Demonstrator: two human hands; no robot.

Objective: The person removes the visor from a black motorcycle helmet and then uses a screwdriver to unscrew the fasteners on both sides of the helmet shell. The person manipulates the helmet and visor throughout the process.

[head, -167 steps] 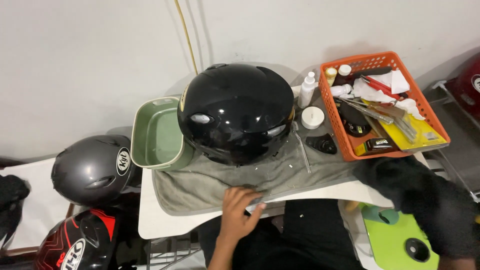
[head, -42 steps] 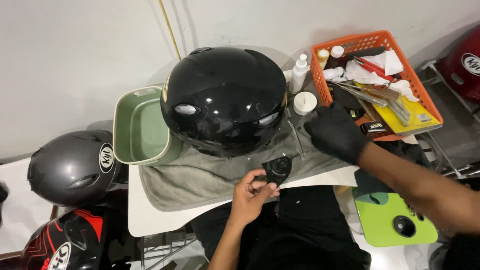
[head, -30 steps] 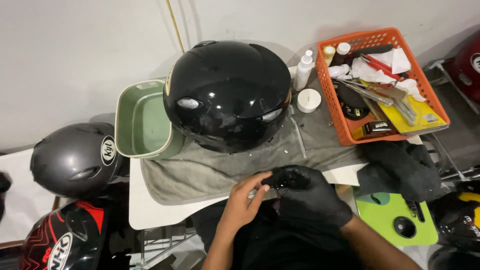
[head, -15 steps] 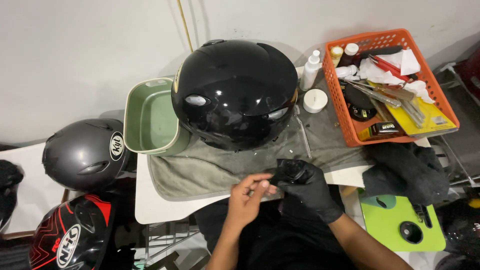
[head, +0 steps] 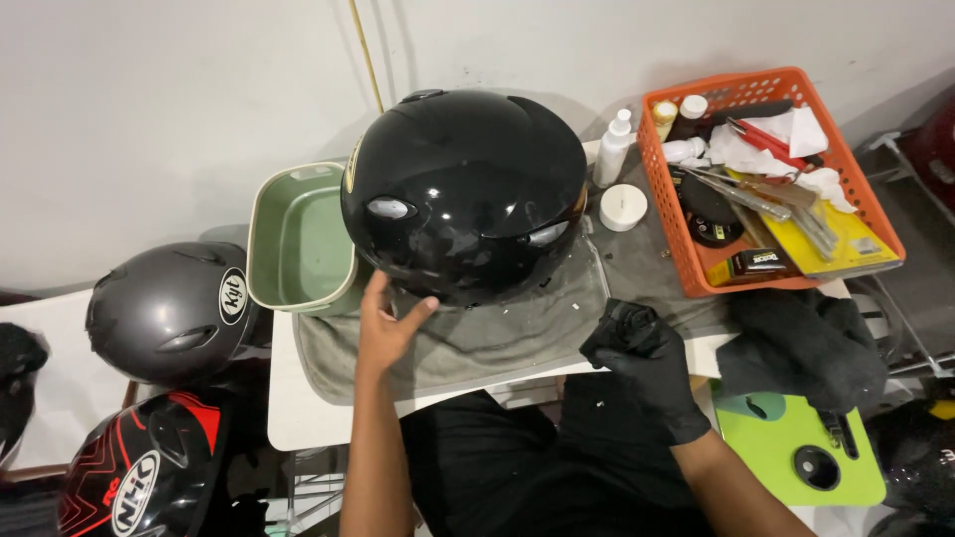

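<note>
A glossy black helmet (head: 468,189) sits on a grey towel (head: 497,333) spread over a white table (head: 298,418). My bare left hand (head: 388,323) rests with its fingers spread against the helmet's lower front edge. My right hand (head: 642,348), in a black glove, is closed around a small black part (head: 619,320) at the towel's near right corner, apart from the helmet.
A green basin (head: 298,239) stands left of the helmet. A white bottle (head: 614,149), a round white lid (head: 624,207) and an orange basket (head: 875,214) of tools lie to the right. A grey helmet (head: 169,308) and a black-and-red helmet (head: 139,467) sit at the left. Black cloth (head: 806,343) and a green board (head: 796,447) are at the right.
My two hands were together on the small black part at the table's near edge. The left hand has let go and moved up to the helmet; the gloved right hand keeps the part.
</note>
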